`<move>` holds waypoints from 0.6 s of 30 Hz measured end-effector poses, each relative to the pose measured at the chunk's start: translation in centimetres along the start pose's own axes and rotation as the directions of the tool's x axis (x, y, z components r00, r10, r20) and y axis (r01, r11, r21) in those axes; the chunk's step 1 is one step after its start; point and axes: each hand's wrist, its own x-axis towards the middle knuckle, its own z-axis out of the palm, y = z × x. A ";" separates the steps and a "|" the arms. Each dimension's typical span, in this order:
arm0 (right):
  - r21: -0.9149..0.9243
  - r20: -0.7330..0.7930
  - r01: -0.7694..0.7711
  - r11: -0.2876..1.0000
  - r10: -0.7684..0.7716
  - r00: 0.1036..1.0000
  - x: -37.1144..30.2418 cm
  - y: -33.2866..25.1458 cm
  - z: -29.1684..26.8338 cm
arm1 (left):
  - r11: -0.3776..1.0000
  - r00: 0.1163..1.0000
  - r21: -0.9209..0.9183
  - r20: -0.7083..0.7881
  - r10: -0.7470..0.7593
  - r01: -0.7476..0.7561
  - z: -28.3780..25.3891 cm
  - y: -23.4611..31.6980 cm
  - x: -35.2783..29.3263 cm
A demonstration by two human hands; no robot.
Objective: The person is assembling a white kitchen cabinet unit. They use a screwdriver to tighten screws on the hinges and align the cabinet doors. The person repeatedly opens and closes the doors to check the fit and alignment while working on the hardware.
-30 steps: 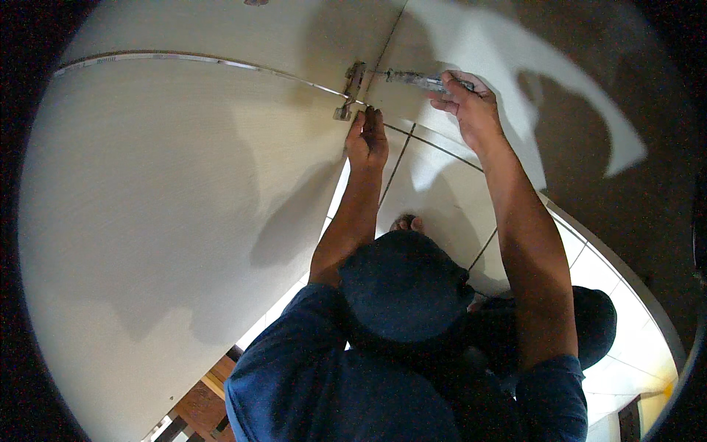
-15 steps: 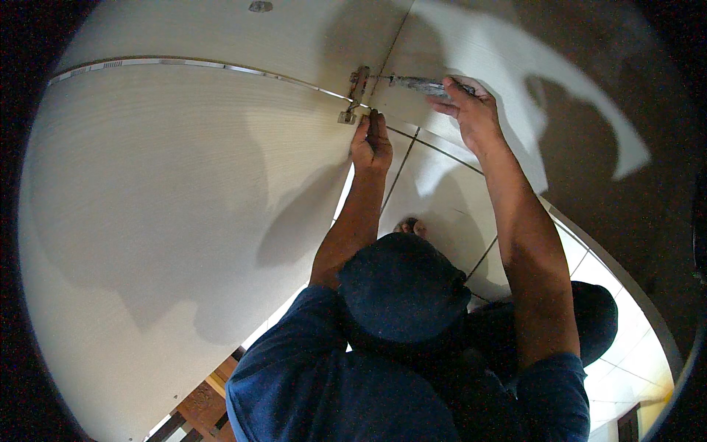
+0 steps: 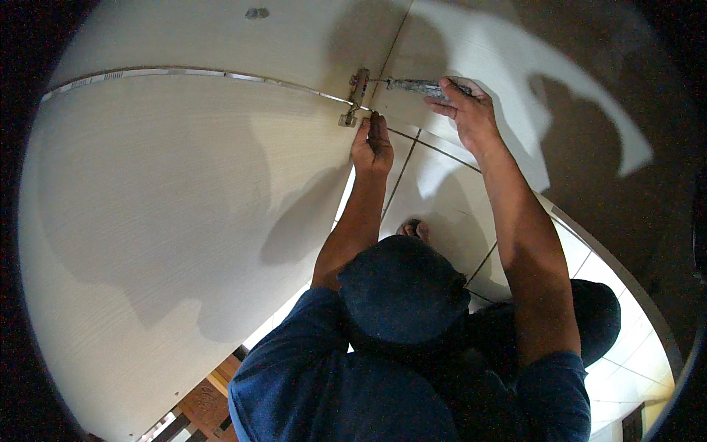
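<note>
A metal cabinet hinge (image 3: 359, 88) bridges the thin gap between the large pale door panel (image 3: 162, 199) and the panel behind it. My right hand (image 3: 471, 114) is closed round the end of a screwdriver (image 3: 416, 86) with a smudged, see-through handle. The screwdriver lies nearly level, its thin shaft pointing left at the hinge; whether the tip sits in a screw is too small to tell. Just below the hinge, my left hand (image 3: 373, 144) pinches the door panel's edge, with fingertips pressed together and partly in shadow.
A second metal fitting (image 3: 257, 13) shows on the far panel. Pale tiled floor (image 3: 442, 199) lies between my arms, with a foot (image 3: 413, 229) on it. Brown wooden furniture (image 3: 206, 405) stands at the lower left. A curved edge (image 3: 618, 258) runs down the right.
The view has shifted slightly. Both hands keep nearly the same places, and the screwdriver still points at the hinge.
</note>
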 end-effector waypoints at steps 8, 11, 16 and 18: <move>0.001 -0.008 0.017 1.000 -0.017 1.000 0.6 -0.2 -0.5 | 0.995 0.995 -0.047 0.024 -0.092 0.093 -1.0 0.4 0.6; 0.006 0.002 0.004 1.000 -0.004 1.000 0.7 -0.4 -0.5 | 0.997 0.998 -0.033 -0.012 -0.067 0.067 -0.5 0.3 0.1; 0.017 0.018 -0.037 0.999 0.037 0.999 0.7 -0.3 -0.2 | 0.999 0.999 0.010 0.004 -0.052 0.052 -0.6 0.8 0.0; -0.001 0.022 -0.034 0.999 0.034 0.999 0.9 -0.4 -0.5 | 0.998 0.996 0.015 0.051 -0.067 0.067 -0.5 0.7 -0.1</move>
